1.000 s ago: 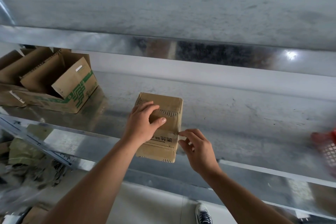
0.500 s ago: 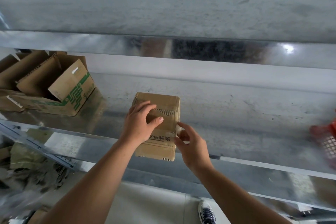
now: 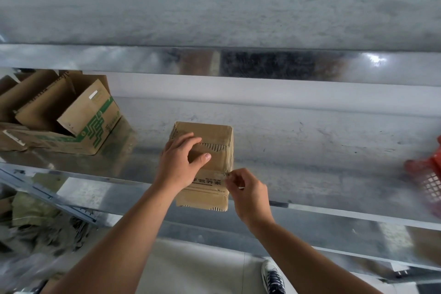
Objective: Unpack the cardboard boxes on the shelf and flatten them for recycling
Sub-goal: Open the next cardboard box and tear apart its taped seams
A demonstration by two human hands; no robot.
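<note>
A small closed cardboard box (image 3: 214, 136) sits at the front edge of the metal shelf (image 3: 310, 174), sealed with clear tape (image 3: 223, 175) across its front. My left hand (image 3: 180, 162) lies flat on the box top and holds it down, thumb stretched to the right. At the box's right front corner my right hand (image 3: 245, 190) pinches the loose end of the tape between thumb and fingertips. To the far left on the same shelf stands a larger opened box (image 3: 78, 122) with green print, its flaps up.
A red mesh basket (image 3: 429, 179) sits at the right edge of the shelf. Below the shelf at left lie crumpled bags and packing (image 3: 31, 219). A shoe (image 3: 273, 278) shows on the light floor beneath. Another metal shelf (image 3: 214, 59) runs overhead.
My right hand closed in on the box's right corner, then drew back slightly with the tape end pinched. My left hand stayed on the box top.
</note>
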